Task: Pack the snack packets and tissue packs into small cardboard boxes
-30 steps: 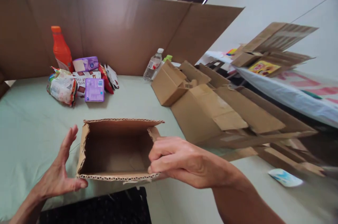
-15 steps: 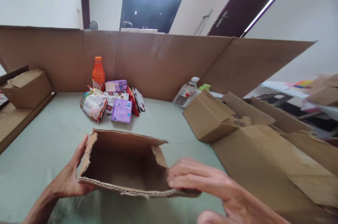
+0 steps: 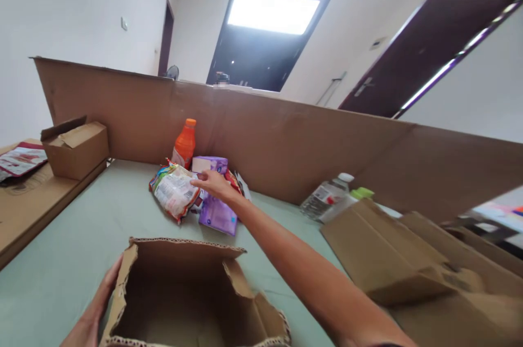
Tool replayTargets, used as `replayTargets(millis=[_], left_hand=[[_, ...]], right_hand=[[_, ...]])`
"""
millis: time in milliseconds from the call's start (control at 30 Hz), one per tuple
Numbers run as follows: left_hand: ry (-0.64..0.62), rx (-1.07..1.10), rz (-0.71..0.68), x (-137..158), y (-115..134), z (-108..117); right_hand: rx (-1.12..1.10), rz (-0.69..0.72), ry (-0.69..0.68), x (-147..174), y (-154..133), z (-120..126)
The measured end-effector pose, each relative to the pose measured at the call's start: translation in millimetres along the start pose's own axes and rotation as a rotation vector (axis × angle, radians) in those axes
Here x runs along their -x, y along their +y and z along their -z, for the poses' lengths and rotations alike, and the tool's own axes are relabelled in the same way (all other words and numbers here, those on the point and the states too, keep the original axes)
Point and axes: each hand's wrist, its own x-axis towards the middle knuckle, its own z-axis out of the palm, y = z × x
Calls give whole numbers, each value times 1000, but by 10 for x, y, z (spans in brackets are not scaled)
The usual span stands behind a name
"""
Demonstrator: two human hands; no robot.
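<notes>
An empty-looking cardboard box (image 3: 180, 292) with its top flaps up is at the bottom of the view. My left hand (image 3: 100, 295) grips its left side, with most fingers hidden behind the wall. My right hand (image 3: 214, 182) is stretched out over the pile at the back, thumb and fingers apart. Its fingertips are at the right edge of a colourful plastic snack bag (image 3: 175, 190); contact cannot be made out. Beneath the hand are a purple pack (image 3: 218, 215) and, just behind, a second purple pack (image 3: 210, 163). An orange bottle (image 3: 185, 142) stands behind the bag.
A cardboard wall (image 3: 278, 145) runs along the table's (image 3: 81, 227) back edge. A clear plastic bottle (image 3: 327, 196) leans beside something with a green cap (image 3: 362, 193). Cardboard boxes (image 3: 384, 249) crowd the right; a small box (image 3: 77, 148) stands on a larger one at left.
My right hand has left the box's right side and reached forward to the pile. The view has shifted, and the box now appears lower in it. My left hand stays on the box.
</notes>
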Motion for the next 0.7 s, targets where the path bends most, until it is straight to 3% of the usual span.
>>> replayTargets(millis=[100,233,300,400,500,567,700], left_hand=[[13,36,45,9,-59,-17],[-41,95,84,31,-114,12],[-61,119,81,24,-85,35],[-59,108,65,-22,-25,58],[-46,108,30,-68,7,65],[-39,114,5,-87,19,71],[-26,92,-11,-111,54,90]], right_hand=[[-15,-4,-87,-269,-65,-312],[-134,42,-119,-190,-50,-450],[-214,60,-72,-59,3,-350],[-357,109,86,216,92,16],[-636,319,361,651,77,490],[-806,443,469,1022,-17,706],[-915,478,387,1699,-231,680]])
